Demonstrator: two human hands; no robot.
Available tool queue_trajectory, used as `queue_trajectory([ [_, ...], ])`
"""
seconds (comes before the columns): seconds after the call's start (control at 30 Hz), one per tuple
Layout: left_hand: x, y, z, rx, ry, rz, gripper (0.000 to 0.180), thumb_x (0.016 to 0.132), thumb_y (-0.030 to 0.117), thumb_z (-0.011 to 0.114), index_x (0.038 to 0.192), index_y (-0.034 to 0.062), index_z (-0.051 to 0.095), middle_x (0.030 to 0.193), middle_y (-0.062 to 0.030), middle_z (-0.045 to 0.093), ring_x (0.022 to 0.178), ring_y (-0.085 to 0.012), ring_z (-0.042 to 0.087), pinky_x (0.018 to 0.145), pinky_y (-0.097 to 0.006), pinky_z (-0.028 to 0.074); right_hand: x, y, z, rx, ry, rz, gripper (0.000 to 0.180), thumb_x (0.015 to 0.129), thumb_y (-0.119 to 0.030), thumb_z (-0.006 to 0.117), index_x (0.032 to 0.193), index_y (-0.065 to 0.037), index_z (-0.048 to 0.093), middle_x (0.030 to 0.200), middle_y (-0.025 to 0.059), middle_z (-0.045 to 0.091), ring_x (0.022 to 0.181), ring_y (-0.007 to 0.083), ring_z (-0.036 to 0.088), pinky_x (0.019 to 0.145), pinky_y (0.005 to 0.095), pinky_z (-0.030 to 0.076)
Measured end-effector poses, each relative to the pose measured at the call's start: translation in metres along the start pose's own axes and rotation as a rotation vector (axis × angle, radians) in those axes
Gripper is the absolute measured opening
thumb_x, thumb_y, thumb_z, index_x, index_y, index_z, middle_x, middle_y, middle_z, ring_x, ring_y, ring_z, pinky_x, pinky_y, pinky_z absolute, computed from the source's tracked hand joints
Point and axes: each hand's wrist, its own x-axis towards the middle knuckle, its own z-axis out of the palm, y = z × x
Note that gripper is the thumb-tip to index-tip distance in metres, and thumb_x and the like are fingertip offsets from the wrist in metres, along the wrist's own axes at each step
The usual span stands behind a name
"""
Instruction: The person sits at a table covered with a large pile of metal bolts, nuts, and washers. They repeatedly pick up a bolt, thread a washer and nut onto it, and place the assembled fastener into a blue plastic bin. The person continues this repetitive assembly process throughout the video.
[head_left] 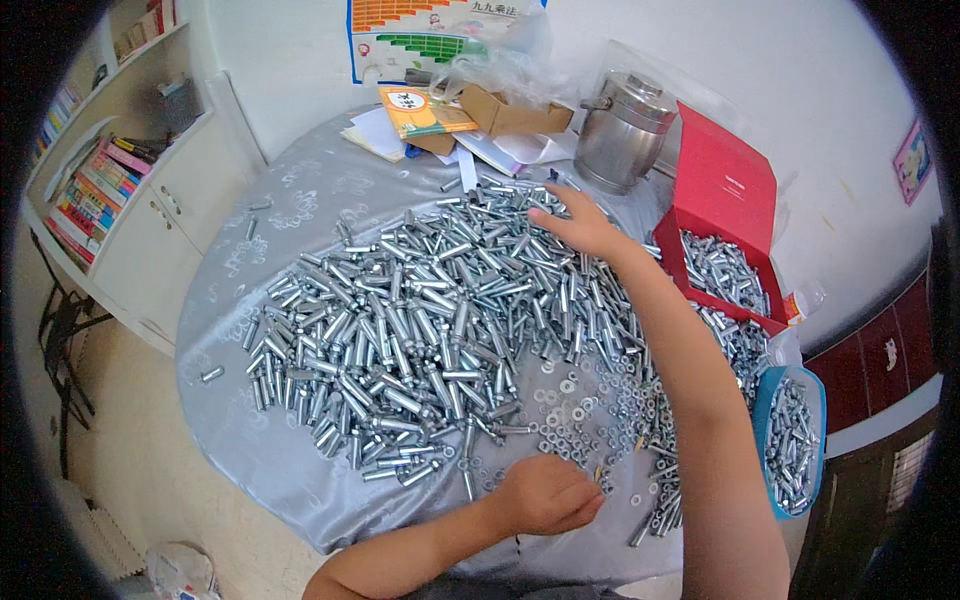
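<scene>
A big heap of silver metal sleeves and bolts [420, 310] covers a round table with a shiny grey cloth [260, 440]. My right hand [575, 222] reaches far across to the back of the heap, fingers spread and resting on the pieces. Close to the front edge, my left hand [550, 493] is curled with fingertips pinched together beside a scatter of small washers and nuts [580, 400]; whether it holds a small part I cannot tell.
A red box [725, 215] with its lid up holds more bolts at the right. A blue tray [792, 440] of bolts sits at the right edge. A steel pot [622, 130], cardboard box [515, 112] and papers stand at the back. A bookshelf [100, 190] is left.
</scene>
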Motion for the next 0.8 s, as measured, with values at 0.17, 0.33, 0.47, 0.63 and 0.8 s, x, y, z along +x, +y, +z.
queue_trajectory([
  [0.17, -0.001, -0.009, -0.002, -0.025, 0.111, -0.011, 0.013, 0.068, 0.008, 0.066, 0.075, 0.0056, 0.055, 0.058, -0.0043, 0.053, 0.048, -0.0191, 0.052, 0.044, -0.03, 0.04, 0.038, -0.037, 0.036, -0.153, -0.171, 0.155, 0.086, 0.063, -0.074, 0.047, 0.131, -0.024, 0.036, 0.139, 0.0166, 0.024, 0.129, 0.0408, 0.015, 0.099, 0.0607, 0.01],
  [0.33, 0.001, -0.01, -0.007, -0.011, 0.131, -0.041, 0.012, 0.068, 0.009, 0.066, 0.073, 0.0054, 0.056, 0.057, -0.0048, 0.051, 0.047, -0.0203, 0.051, 0.043, -0.031, 0.039, 0.04, -0.028, 0.041, -0.225, -0.226, 0.205, 0.08, 0.062, -0.074, 0.048, 0.128, -0.029, 0.04, 0.141, 0.0094, 0.024, 0.129, 0.0387, 0.018, 0.099, 0.0615, 0.012],
  [0.47, -0.002, -0.012, -0.008, 0.054, 0.024, -0.078, 0.007, 0.067, 0.012, 0.064, 0.069, 0.0087, 0.058, 0.053, -0.004, 0.049, 0.046, -0.0225, 0.049, 0.043, -0.034, 0.04, 0.037, -0.031, 0.04, -0.199, -0.222, 0.181, 0.082, 0.061, -0.07, 0.051, 0.128, -0.023, 0.042, 0.139, 0.0057, 0.027, 0.125, 0.0385, 0.025, 0.099, 0.0565, 0.019],
  [0.63, 0.0, -0.009, -0.01, 0.046, 0.087, -0.126, 0.007, 0.068, 0.017, 0.061, 0.065, 0.0124, 0.056, 0.052, -0.005, 0.047, 0.048, -0.0256, 0.048, 0.044, -0.036, 0.038, 0.022, -0.038, 0.031, -0.248, -0.258, 0.141, 0.074, 0.063, -0.062, 0.049, 0.123, -0.018, 0.048, 0.135, 0.0062, 0.035, 0.119, 0.0397, 0.035, 0.098, 0.0476, 0.029],
  [0.8, 0.0, -0.011, -0.016, 0.053, 0.092, -0.11, 0.008, 0.067, 0.01, 0.062, 0.065, 0.0094, 0.054, 0.053, -0.0052, 0.048, 0.046, -0.0242, 0.048, 0.043, -0.034, 0.038, 0.008, -0.028, 0.029, -0.235, -0.316, 0.154, 0.07, 0.063, -0.062, 0.049, 0.119, -0.019, 0.053, 0.131, 0.0074, 0.041, 0.117, 0.0397, 0.037, 0.098, 0.0482, 0.029],
])
